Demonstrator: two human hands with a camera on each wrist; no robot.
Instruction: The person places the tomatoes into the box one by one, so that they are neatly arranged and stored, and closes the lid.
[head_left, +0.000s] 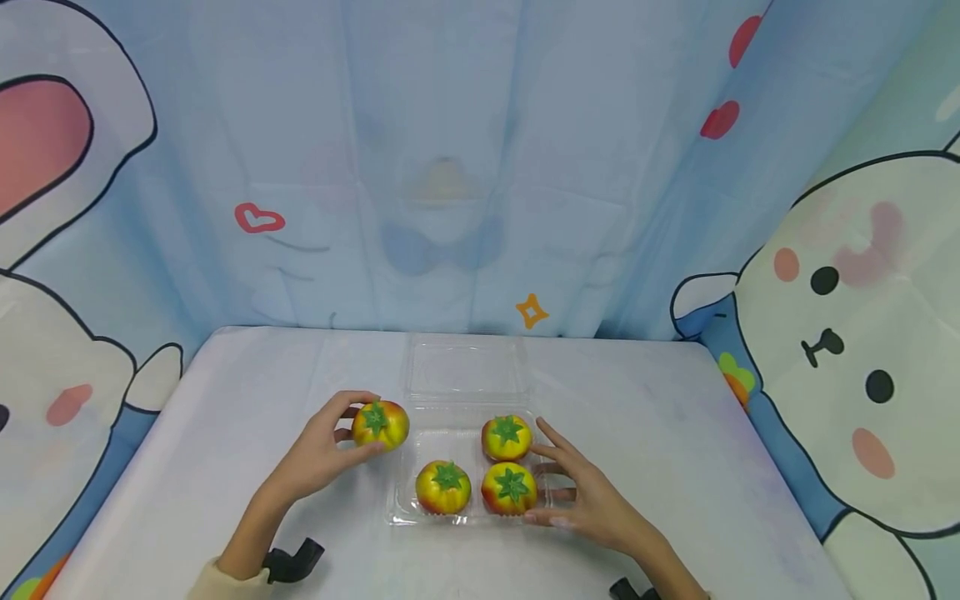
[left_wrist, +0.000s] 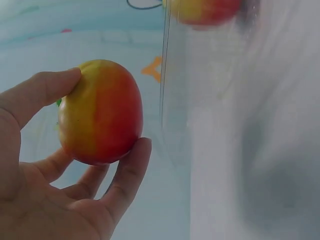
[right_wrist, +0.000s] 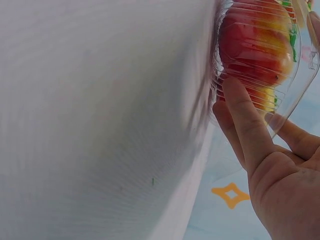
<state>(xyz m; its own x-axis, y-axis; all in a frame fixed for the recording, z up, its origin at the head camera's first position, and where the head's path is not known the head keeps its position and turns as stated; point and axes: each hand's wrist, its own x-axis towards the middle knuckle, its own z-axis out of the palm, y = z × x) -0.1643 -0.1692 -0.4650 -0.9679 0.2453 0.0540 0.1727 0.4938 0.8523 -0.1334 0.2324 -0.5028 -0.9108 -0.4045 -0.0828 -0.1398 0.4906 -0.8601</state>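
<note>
In the head view my left hand [head_left: 324, 454] holds a persimmon-like fruit [head_left: 381, 425], yellow and red with a green leafy top, beside the left edge of a clear plastic box [head_left: 420, 446]. The left wrist view shows this fruit [left_wrist: 102, 112] between thumb and fingertips, raised off the table. Three similar fruits lie in the box: one front left [head_left: 443, 487], one front right [head_left: 509, 489], one back right [head_left: 507, 438]. My right hand [head_left: 583, 492] touches the box's right side with spread, mostly straight fingers; in the right wrist view two fingers [right_wrist: 247, 117] rest along its ridged wall.
The box's clear lid [head_left: 468, 368] lies folded open toward the back of the white-covered table [head_left: 300, 367]. A blue cartoon-print curtain [head_left: 465, 167] hangs behind the table. Black wrist straps [head_left: 294, 562] show at both forearms.
</note>
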